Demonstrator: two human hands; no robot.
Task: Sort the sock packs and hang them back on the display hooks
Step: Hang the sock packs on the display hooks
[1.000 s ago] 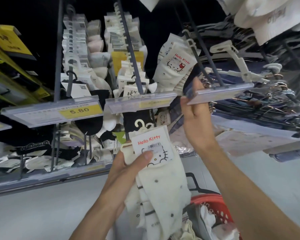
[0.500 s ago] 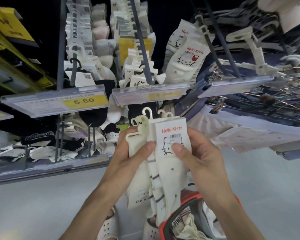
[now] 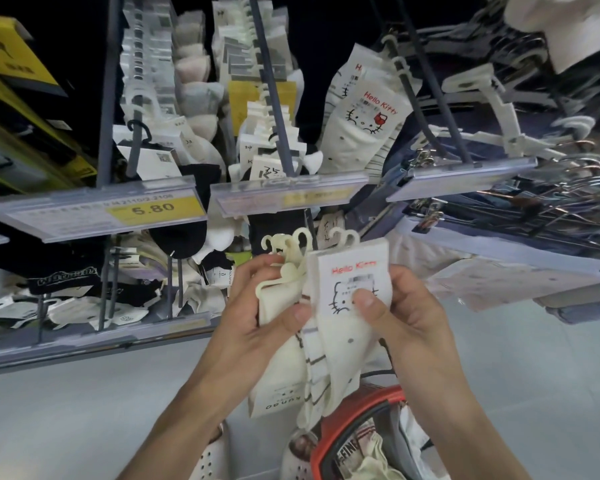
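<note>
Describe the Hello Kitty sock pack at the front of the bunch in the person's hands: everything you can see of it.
The Hello Kitty pack is cream knit socks with small dark dots, under a white card label with red lettering, a barcode and a cat-face outline. Cream plastic hooks stick up behind its top. It hangs roughly upright, foremost in the bunch. The right hand pinches it, thumb on the label; the left hand grips the bunch beside it.

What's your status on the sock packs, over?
Left hand grips the packs. Right hand pinches the front Hello Kitty pack. Bunch below the price rails, not yet on a hook. Basket underneath.
</note>
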